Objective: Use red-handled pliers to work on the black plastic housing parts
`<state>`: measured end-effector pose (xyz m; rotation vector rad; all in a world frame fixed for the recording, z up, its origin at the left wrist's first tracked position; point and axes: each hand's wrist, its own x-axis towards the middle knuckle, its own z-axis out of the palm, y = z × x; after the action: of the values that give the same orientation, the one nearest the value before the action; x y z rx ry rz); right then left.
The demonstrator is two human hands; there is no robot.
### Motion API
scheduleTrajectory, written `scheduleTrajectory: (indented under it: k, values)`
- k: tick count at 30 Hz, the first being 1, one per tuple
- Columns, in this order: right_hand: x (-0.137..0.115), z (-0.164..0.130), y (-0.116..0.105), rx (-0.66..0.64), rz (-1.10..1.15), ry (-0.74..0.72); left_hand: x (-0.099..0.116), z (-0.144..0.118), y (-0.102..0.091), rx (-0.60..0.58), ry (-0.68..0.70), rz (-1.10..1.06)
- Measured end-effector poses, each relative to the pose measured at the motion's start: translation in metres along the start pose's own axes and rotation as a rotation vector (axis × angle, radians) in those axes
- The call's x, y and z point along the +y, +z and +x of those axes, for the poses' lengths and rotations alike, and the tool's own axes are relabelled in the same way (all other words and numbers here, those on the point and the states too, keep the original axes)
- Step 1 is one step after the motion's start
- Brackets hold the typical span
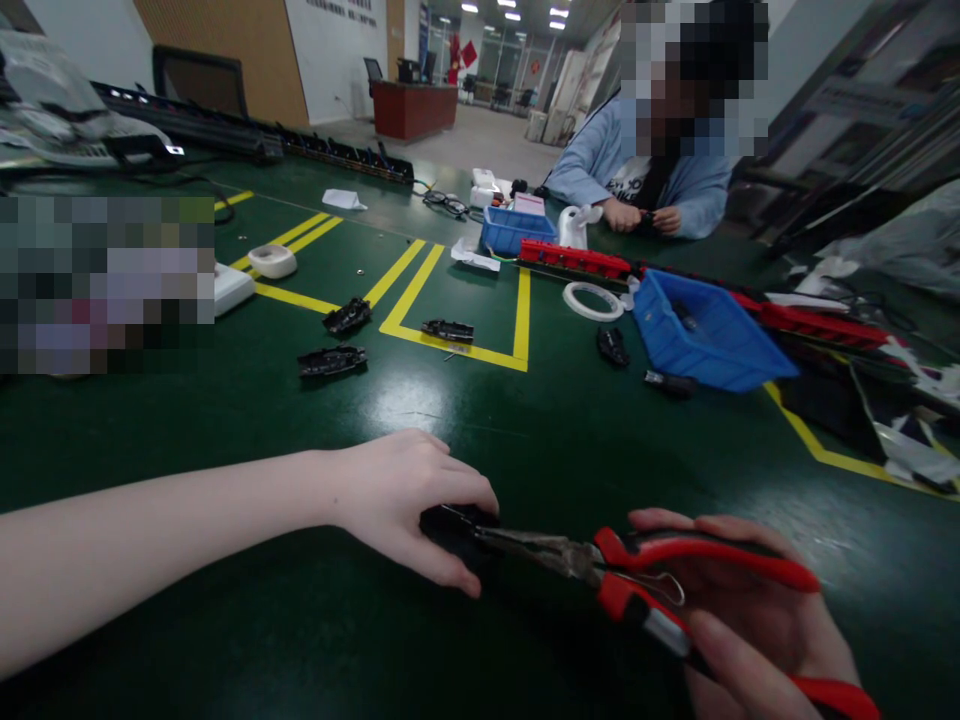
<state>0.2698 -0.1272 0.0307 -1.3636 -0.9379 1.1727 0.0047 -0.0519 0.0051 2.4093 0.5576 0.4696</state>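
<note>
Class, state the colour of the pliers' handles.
Red, seen in the head view: the pliers lie in the right hand.

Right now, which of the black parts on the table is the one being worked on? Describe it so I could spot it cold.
Start at the green table and come to its near edge, away from the yellow floor-style tape lines. There the left hand presses down on a small black part. Unlike the loose black parts lying farther back, it is met by the tips of red-handled pliers held in the right hand.

Green counter [247, 420] before me with yellow tape lines [420, 285], white wall [334, 50] beyond, red reception desk [414, 108], black office chair [373, 72], ceiling strip lights [510, 10].
</note>
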Motion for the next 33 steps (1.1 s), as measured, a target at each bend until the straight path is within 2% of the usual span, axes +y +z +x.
scheduleTrajectory:
  k: [8, 12, 19, 27, 33]
  values:
    - [0.011, 0.010, -0.008, 0.068, 0.051, 0.158, -0.002, 0.001, -0.002, 0.046, -0.062, -0.048]
    - [0.011, 0.012, -0.005, 0.093, 0.047, 0.203, -0.003, 0.001, -0.003, 0.039, -0.072, -0.039]
    - [0.012, 0.016, -0.004, 0.010, 0.129, 0.328, -0.003, 0.002, -0.005, -0.032, -0.061, -0.024]
    - [0.013, 0.019, -0.003, -0.059, 0.182, 0.319, -0.003, 0.004, -0.007, -0.055, -0.083, -0.048]
    - [0.006, 0.011, 0.009, 0.029, 0.157, 0.266, -0.002, 0.004, -0.006, -0.044, -0.130, -0.008]
